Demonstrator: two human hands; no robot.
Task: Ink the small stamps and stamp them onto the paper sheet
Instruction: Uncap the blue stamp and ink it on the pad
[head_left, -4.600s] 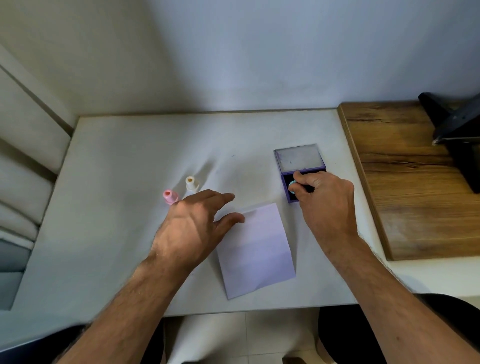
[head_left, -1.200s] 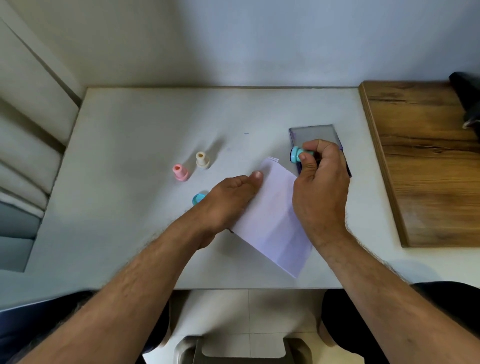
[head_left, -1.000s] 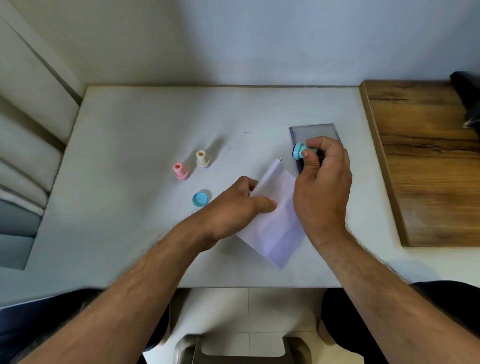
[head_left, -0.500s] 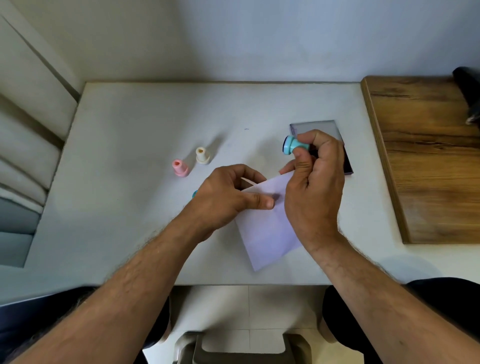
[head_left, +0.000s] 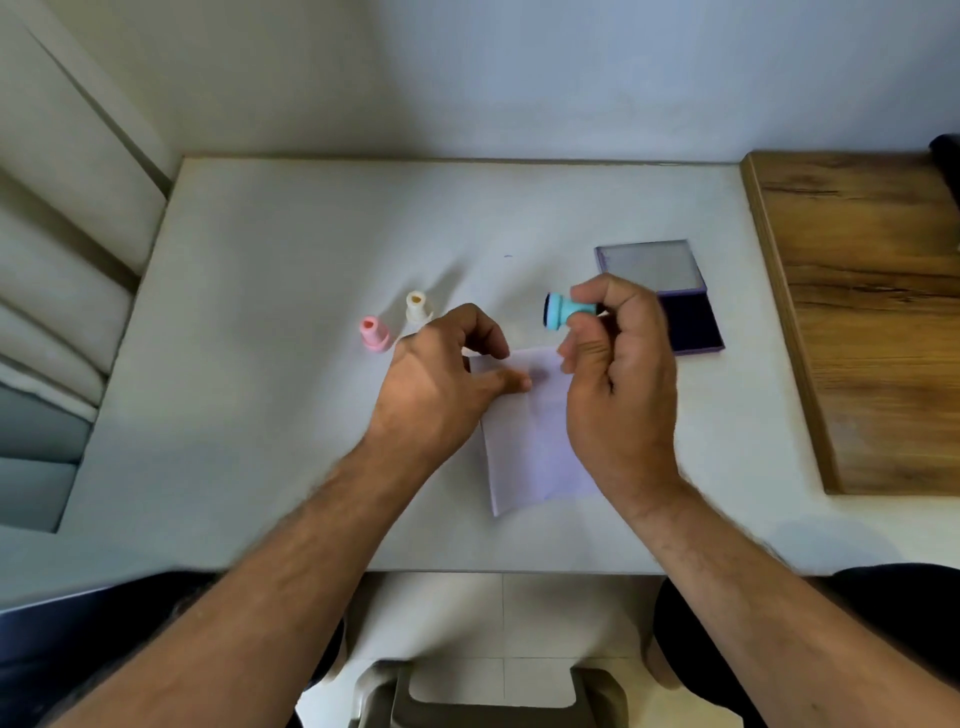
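Note:
A white paper sheet (head_left: 535, 441) lies on the white table (head_left: 270, 364). My left hand (head_left: 441, 384) rests on the sheet's upper left part, thumb pressing it down. My right hand (head_left: 618, 374) holds a small teal stamp (head_left: 563, 310) on its side above the sheet's top edge, its inked face pointing left. A pink stamp (head_left: 374, 332) and a cream stamp (head_left: 418, 306) stand upright to the left of my left hand. The open purple ink pad (head_left: 691, 322) lies to the right, behind my right hand, its lid (head_left: 649, 265) folded back.
A wooden board (head_left: 872, 312) covers the table's right side. A padded cushion (head_left: 57, 270) runs along the left edge. A chair seat (head_left: 493, 696) shows below the table's near edge. A dark object (head_left: 945, 156) peeks in at the far right.
My right hand has carried the teal stamp from the ink pad leftward over the paper. My left hand turned and pulled the sheet, now pinning its top. The teal cap is hidden behind my left hand.

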